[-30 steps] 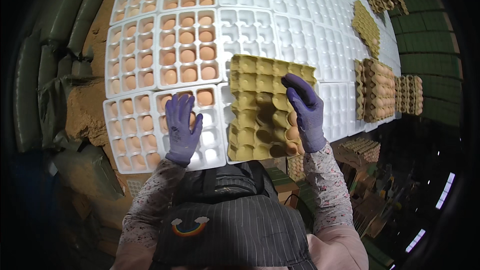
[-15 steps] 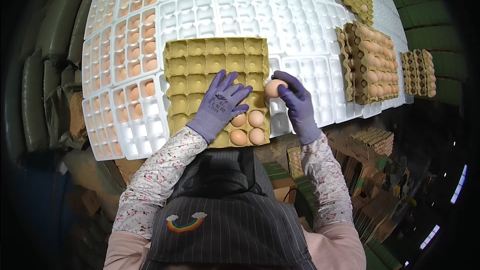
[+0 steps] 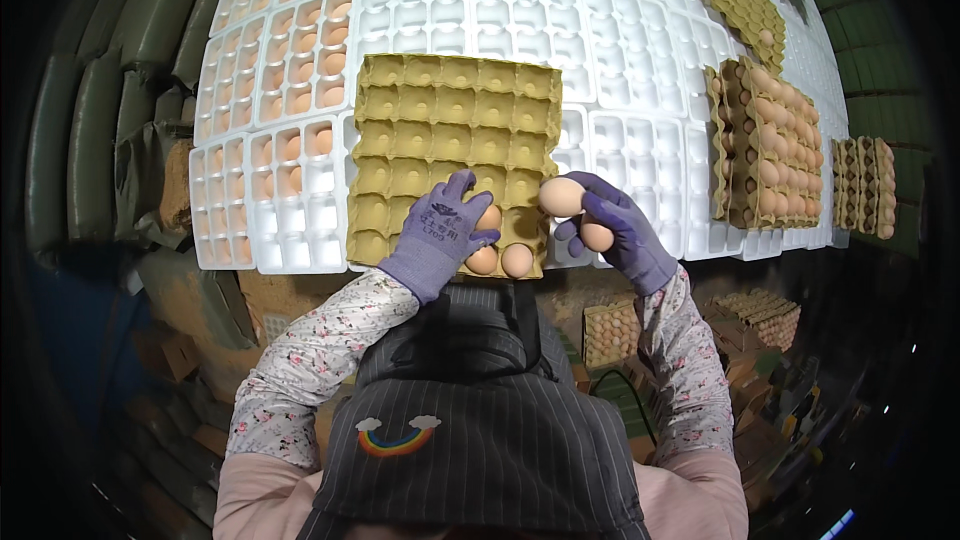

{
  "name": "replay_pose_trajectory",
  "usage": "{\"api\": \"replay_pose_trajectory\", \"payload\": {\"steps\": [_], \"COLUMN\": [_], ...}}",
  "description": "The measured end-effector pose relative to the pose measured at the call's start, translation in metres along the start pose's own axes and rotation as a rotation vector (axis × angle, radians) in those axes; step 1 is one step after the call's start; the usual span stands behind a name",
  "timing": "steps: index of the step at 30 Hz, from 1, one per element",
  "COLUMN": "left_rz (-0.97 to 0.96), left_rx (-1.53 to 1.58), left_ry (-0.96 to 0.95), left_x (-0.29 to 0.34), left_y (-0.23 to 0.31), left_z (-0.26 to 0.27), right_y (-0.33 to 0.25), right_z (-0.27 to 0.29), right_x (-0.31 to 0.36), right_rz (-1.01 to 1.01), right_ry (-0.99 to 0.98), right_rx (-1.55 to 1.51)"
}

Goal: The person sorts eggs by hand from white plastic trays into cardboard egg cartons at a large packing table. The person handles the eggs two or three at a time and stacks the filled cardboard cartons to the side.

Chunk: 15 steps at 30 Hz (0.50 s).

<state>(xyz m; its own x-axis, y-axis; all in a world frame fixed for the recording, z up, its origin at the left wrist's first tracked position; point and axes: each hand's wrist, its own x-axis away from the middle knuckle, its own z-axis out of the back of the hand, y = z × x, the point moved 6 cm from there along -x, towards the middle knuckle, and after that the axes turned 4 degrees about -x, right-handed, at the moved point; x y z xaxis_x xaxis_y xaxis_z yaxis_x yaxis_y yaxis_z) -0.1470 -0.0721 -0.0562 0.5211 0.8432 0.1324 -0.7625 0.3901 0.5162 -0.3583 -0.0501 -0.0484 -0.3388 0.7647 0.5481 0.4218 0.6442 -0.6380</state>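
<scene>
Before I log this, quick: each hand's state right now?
Left gloved hand: at eggs in pulp egg tray; grip unclear.
Right gloved hand: holding two eggs.

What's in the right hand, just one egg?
No, the right hand holds two eggs, one lower in the picture than the other.

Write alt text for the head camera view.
The right hand, gloved in purple, holds two eggs at the right edge of a yellow tray; the left hand is at more eggs inside. White trays lie beyond, some at left holding eggs.
</scene>
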Motion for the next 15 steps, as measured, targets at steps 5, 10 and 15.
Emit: {"api": "replay_pose_trajectory", "payload": {"steps": [5, 10, 15], "left_rz": [0.479, -0.056, -0.024], "left_rx": [1.237, -0.365, -0.025], "left_ry": [-0.286, -0.136, -0.062], "left_x": [0.021, 0.039, 0.044], "left_y": [-0.012, 0.036, 0.018], "left_z": [-0.009, -0.011, -0.008], "right_y": [0.001, 0.045, 0.041], "right_z": [-0.03, -0.047, -0.005], "right_x": [0.022, 0.019, 0.022], "right_rz": [0.553, 0.735, 0.195], "right_ry": [-0.178, 0.059, 0.185], "right_rx": [0.993, 1.911, 0.5]}}
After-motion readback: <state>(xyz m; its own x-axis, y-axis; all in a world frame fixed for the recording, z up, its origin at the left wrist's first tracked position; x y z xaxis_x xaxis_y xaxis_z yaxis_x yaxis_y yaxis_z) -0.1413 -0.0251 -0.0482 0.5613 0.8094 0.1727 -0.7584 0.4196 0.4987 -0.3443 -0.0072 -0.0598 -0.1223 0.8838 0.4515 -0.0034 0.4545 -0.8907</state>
